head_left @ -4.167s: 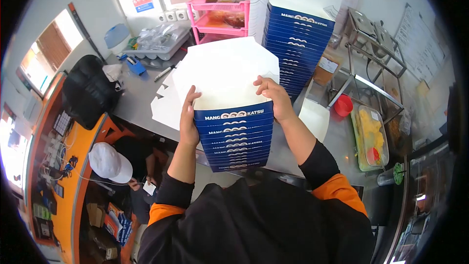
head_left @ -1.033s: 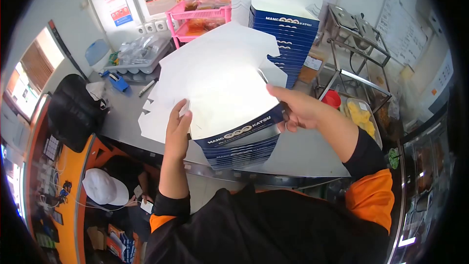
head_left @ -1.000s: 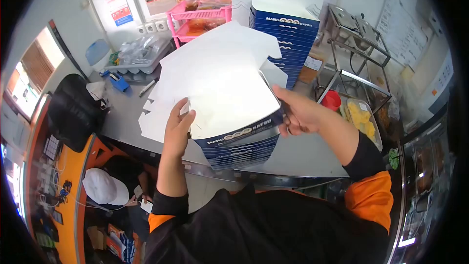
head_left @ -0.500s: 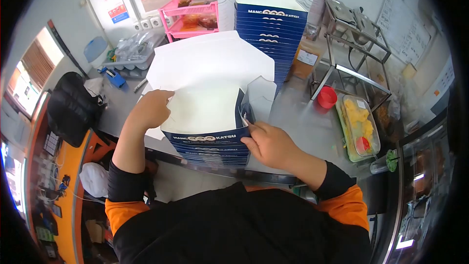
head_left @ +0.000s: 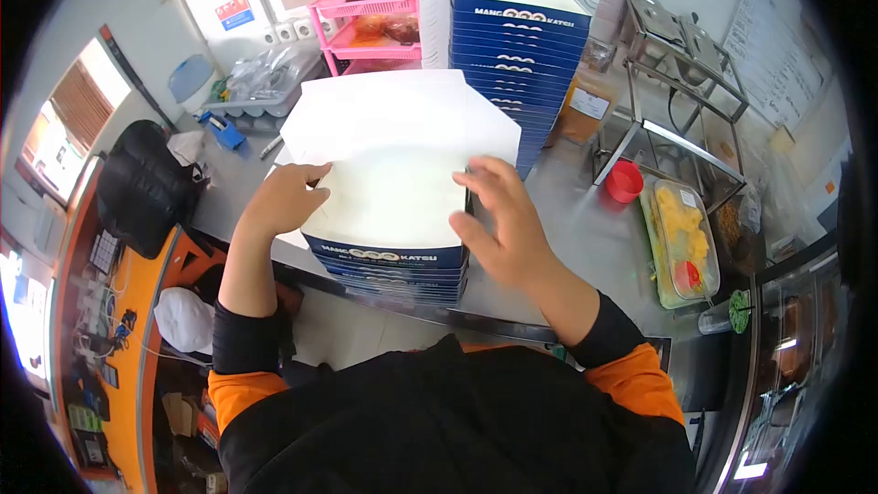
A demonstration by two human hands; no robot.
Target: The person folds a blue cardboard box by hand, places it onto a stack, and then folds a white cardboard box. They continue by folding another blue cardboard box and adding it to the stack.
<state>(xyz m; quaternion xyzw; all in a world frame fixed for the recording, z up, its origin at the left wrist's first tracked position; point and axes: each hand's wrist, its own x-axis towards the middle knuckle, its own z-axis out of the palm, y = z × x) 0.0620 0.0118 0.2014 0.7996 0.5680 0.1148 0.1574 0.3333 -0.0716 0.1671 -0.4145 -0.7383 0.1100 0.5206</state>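
A blue and white cardboard food box with a raised white lid sits on top of a short stack of the same boxes at the counter's edge. At the box's left side is my left hand, its thumb and forefinger apart over the rim. My right hand hovers at the right side, fingers spread and holding nothing, with the fingertips near the side wall. Part of that wall is hidden behind the hand.
A tall stack of matching boxes rises behind. To the right stand a red cup, a clear container of yellow food and a metal rack. A pink shelf and a grey tray of plastic bags are at the back left.
My right hand has let go of the box's right side flap and opened. That flap, which stood out to the right, now sits upright against the box. My left hand's fingers have parted.
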